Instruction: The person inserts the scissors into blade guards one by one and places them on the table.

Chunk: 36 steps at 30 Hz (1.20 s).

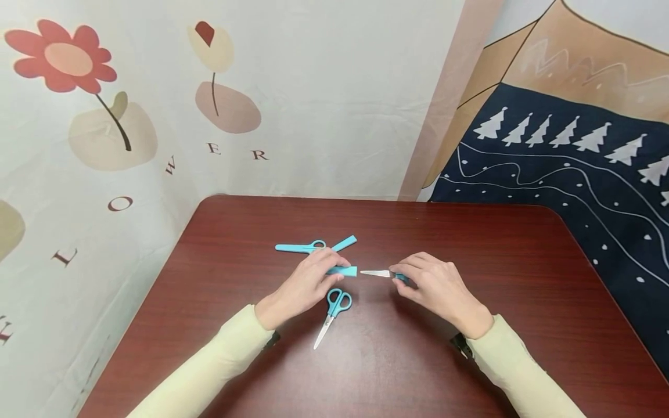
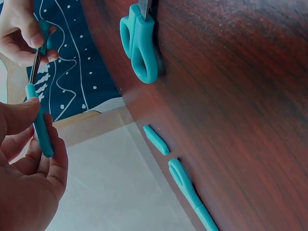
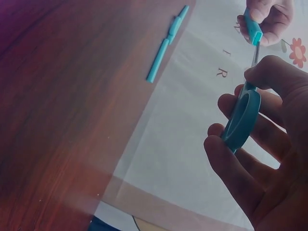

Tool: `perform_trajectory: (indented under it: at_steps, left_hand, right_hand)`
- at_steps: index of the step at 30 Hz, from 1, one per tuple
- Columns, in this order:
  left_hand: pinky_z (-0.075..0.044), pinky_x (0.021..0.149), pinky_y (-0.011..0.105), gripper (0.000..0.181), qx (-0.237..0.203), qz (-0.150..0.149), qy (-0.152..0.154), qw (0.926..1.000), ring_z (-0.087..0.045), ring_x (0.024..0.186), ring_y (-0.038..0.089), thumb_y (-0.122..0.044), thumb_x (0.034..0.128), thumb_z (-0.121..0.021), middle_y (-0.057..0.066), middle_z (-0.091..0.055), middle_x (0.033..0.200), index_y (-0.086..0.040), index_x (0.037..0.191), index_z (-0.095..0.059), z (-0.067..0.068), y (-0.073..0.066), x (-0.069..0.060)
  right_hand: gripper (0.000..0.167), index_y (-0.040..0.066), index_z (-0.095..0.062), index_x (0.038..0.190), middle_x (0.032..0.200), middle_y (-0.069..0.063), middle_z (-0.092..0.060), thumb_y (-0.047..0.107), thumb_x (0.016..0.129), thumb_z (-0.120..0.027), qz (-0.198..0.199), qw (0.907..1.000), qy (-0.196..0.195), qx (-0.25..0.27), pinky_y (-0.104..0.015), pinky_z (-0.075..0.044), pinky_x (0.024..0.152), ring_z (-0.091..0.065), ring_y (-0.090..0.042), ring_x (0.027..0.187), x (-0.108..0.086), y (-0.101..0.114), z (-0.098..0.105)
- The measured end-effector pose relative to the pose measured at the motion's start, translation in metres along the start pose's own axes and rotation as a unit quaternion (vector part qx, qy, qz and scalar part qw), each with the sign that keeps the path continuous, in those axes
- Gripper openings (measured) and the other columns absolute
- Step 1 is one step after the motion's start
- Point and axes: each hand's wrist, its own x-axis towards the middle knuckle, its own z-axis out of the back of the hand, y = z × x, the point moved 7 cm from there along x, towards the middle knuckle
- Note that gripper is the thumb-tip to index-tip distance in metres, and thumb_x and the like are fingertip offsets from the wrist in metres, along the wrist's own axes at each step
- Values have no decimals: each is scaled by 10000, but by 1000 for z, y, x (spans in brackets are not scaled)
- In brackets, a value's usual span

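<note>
The left hand [image 1: 305, 283] pinches a turquoise blade cover [image 1: 350, 271] between thumb and fingers, its end facing right. Opposite it, the right hand [image 1: 436, 287] grips turquoise-handled scissors by the handles, with the closed blades [image 1: 375, 273] pointing left at the cover. In the head view a small gap shows between blade tip and cover; in the right wrist view the blades [image 3: 255, 55] line up with the cover's mouth [image 3: 257, 38], and whether they touch cannot be told. The held cover [image 2: 42, 127] lies across the left fingers in the left wrist view.
Uncovered scissors [image 1: 338, 303] lie nearer the person, blades toward the front. Beyond the left hand are scissors in a cover [image 1: 294, 248] and a separate turquoise cover [image 1: 345, 242]. The brown table [image 1: 470, 232] meets a printed cloth [image 1: 334, 116] behind.
</note>
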Motion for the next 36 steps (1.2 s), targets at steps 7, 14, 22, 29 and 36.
perform_trajectory:
  at_steps: [7, 14, 22, 29, 36]
  left_hand:
    - [-490, 821, 316, 222, 10, 8, -55, 10000, -563, 996, 162, -47, 938, -761, -8, -648, 1100, -100, 1146, -705, -1, 1, -1]
    - [-487, 812, 312, 227, 48, -51, -139, 9999, -561, 984, 160, -38, 924, -774, -7, -656, 1081, -94, 1135, -711, -1, 0, -2]
    - [-491, 826, 322, 237, -60, 22, -192, 9998, -569, 1001, 165, -19, 913, -778, -9, -662, 1097, -94, 1128, -714, -1, -1, -3]
    - [-489, 823, 314, 233, -113, 137, -155, 9997, -564, 999, 158, -19, 918, -774, -19, -659, 1095, -95, 1130, -715, -3, -2, -4]
    - [-488, 817, 323, 234, -34, 102, -230, 9997, -561, 984, 170, -15, 915, -775, -10, -662, 1095, -90, 1128, -717, -2, -4, -4]
  right_hand:
    - [224, 185, -805, 1052, 983, 76, -735, 184, 829, -834, 22, 10000, -3, -23, -210, -401, 432, -680, -174, 958, 3, 5, 1]
    - [221, 175, -805, 1046, 975, 72, -737, 190, 828, -835, 184, 9996, -89, -170, -204, -384, 421, -677, -176, 937, 5, 10, 5]
    - [206, 178, -801, 1043, 963, 74, -734, 206, 842, -830, 262, 9992, -111, -281, -213, -383, 411, -674, -173, 920, 7, 14, 6]
    - [225, 175, -803, 1050, 968, 67, -739, 217, 833, -849, 308, 9989, -141, -309, -204, -371, 410, -681, -182, 920, 7, 16, 5]
    - [243, 172, -810, 1072, 984, 48, -749, 228, 841, -855, 246, 9992, -65, -322, -237, -436, 432, -689, -200, 939, 8, 18, 6]
